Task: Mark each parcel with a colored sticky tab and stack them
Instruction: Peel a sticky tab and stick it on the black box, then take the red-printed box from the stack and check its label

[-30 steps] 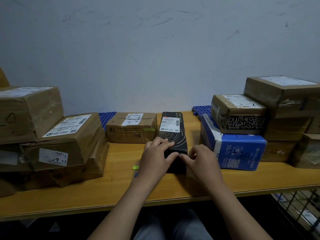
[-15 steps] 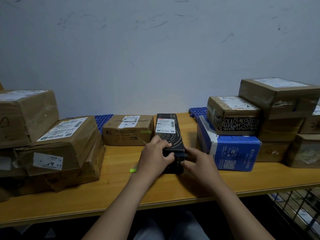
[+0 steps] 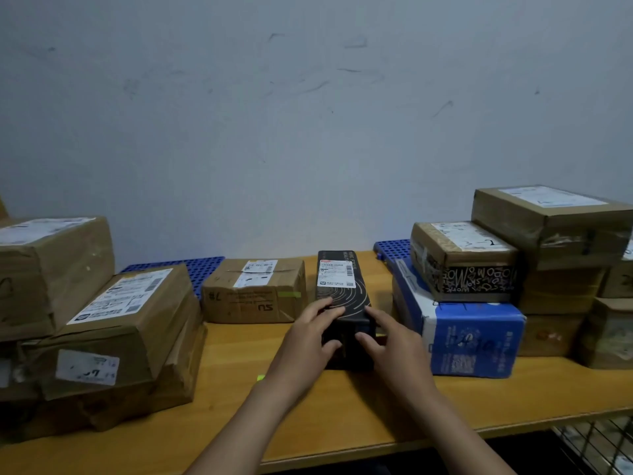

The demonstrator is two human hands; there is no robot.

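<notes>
A long black parcel with a white shipping label lies on the wooden table, its length pointing away from me. My left hand grips its near left corner, fingers on top and thumb on the end face. From the other side my right hand holds the near right corner. A small green sticky tab lies on the table beside my left wrist. Just left of the black parcel, a brown parcel carries a green tab on its front.
Taped brown parcels are piled at the left. At the right, a blue-and-white box carries a brown box with black patterned tape, with more brown boxes behind. Blue perforated mats lie against the wall. A wire basket sits below the table edge.
Both hands have shifted from pressing on the near end of the black parcel to gripping its two near corners. The parcel itself stays in place. The camera has tilted up a little.
</notes>
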